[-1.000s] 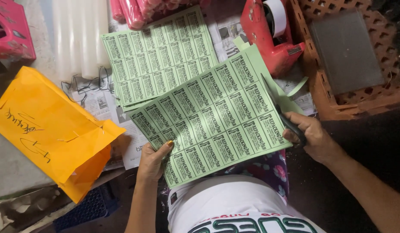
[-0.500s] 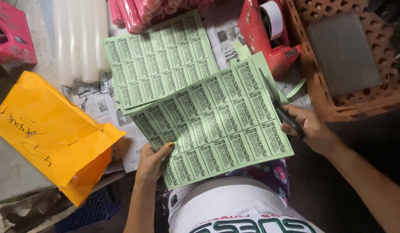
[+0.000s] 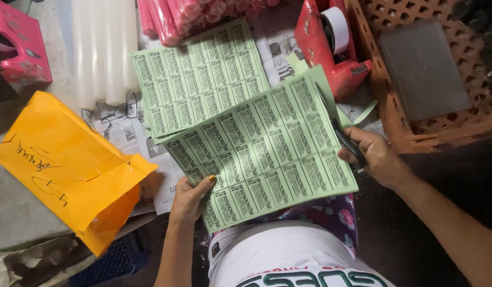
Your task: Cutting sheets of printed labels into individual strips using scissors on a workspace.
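My left hand [image 3: 190, 197] grips the lower left corner of a pale green sheet of printed labels [image 3: 267, 151], held over my lap. My right hand [image 3: 376, 155] is closed around black-handled scissors [image 3: 345, 139], whose blades lie along the sheet's right edge. A thin green strip [image 3: 362, 113] hangs off beside the blades. A stack of the same green label sheets [image 3: 198, 74] lies flat on newspaper behind the held sheet.
A yellow paper envelope [image 3: 70, 165] lies at the left. White candles [image 3: 105, 48] and pink candles [image 3: 166, 16] lie at the back. A red tape dispenser [image 3: 331, 48] stands beside an orange plastic crate [image 3: 416, 133] holding a grey slab [image 3: 424, 66]. A pink dispenser [image 3: 23, 48] sits far left.
The scissors have moved further up along the sheet's right edge. My left hand keeps its hold on the sheet, which has shifted slightly.
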